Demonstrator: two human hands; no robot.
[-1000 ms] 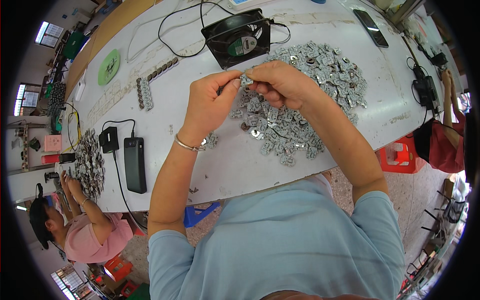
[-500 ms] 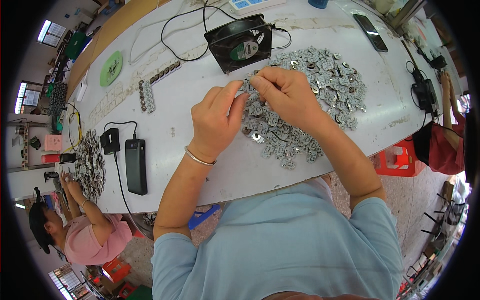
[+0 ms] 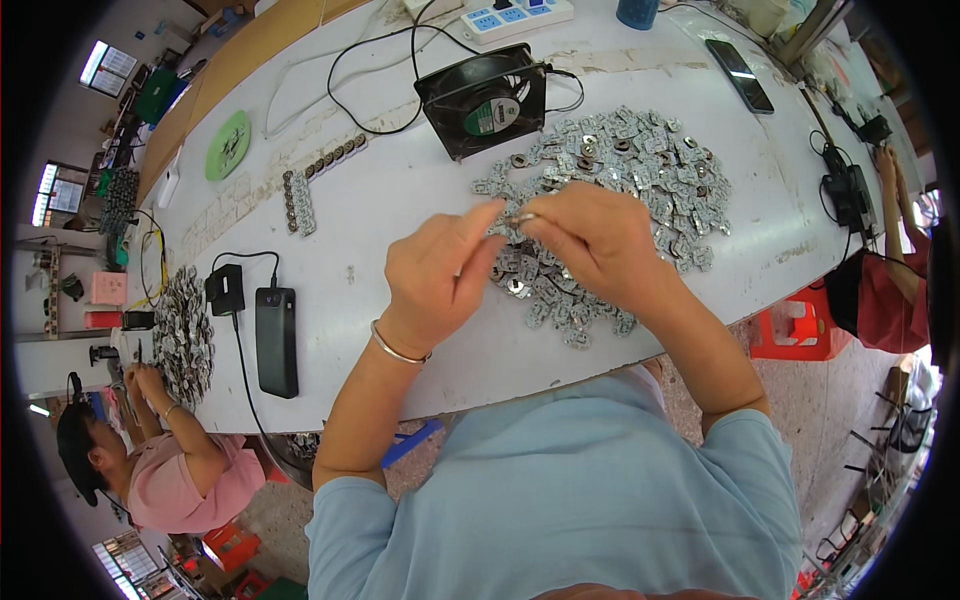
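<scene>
My right hand (image 3: pixel 605 235) pinches a small metal part (image 3: pixel 522 218) between thumb and forefinger, over the near left side of a heap of small silvery metal parts (image 3: pixel 690 180). Facing it at fingertip distance is my left hand (image 3: pixel 435 265), its fingers curled and its thumb and forefinger bent toward that part. Anything small between the left fingertips is too blurred to make out. To the left, a short block of the same kind of parts (image 3: pixel 299 203) lies in rows, joined by a line of round dark pieces (image 3: pixel 335 153).
A black fan (image 3: pixel 485 105) stands behind my hands, its cord curling toward a white power strip (image 3: pixel 515 18). A phone (image 3: pixel 740 75) lies far right, a green dish (image 3: pixel 228 145) far left. Left of me are a black power bank (image 3: pixel 276 342) and another person (image 3: pixel 190 470) beside a second heap (image 3: pixel 182 335).
Both hands have come slightly lower in the view, as has the table with its things. The metal part at my right fingertips now shows more plainly.
</scene>
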